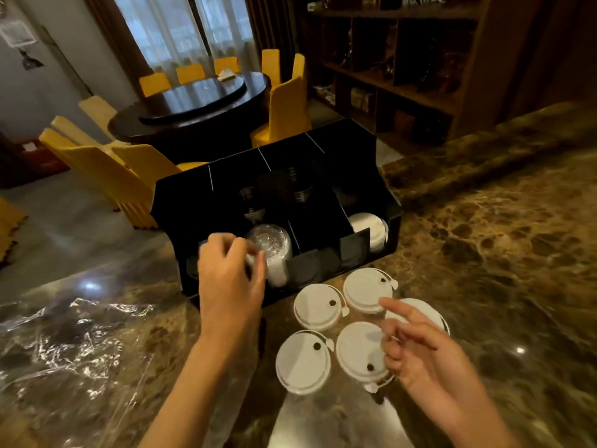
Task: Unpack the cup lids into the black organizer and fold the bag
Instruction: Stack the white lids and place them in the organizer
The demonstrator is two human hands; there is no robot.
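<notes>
Left hand (231, 273) gripped clear plastic lids (269, 250) in my black organizer (392, 218); right hand (420, 347) hovered loosely open over 5 white round lids (303, 362) on the bench (517, 270).

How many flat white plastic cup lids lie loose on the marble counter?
5: two in the back row, two in front, one at right partly hidden behind the right hand. More may be hidden.

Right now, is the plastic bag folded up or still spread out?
Spread out. The clear plastic bag lies crumpled and open across the counter; no neat folds show.
</notes>
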